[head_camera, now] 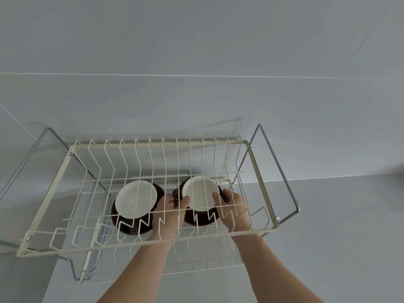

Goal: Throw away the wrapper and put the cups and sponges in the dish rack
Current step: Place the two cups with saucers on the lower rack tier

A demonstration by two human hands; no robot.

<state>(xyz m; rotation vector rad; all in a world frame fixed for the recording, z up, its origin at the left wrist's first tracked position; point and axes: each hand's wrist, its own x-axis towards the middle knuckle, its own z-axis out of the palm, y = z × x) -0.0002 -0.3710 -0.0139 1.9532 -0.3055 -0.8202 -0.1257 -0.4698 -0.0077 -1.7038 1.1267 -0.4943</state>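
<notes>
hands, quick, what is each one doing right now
Left hand: closed on the left side of the right cup in the dish rack.
Right hand: closed on the right side of the same cup.

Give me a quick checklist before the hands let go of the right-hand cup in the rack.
1. Both hands on the cup: ok. The left hand and right hand flank the dark brown cup with the white inside.
2. Cup inside the cream wire dish rack: ok, seen through its upper wires.
3. Cup resting on the lower tier: cannot tell; its base is hidden.
4. Clearance from the second dark brown cup: ok, they are apart, with the left hand between them.
5. Sponges in the rack: not ok, none in view.
6. Wrapper thrown away: cannot tell.
</notes>
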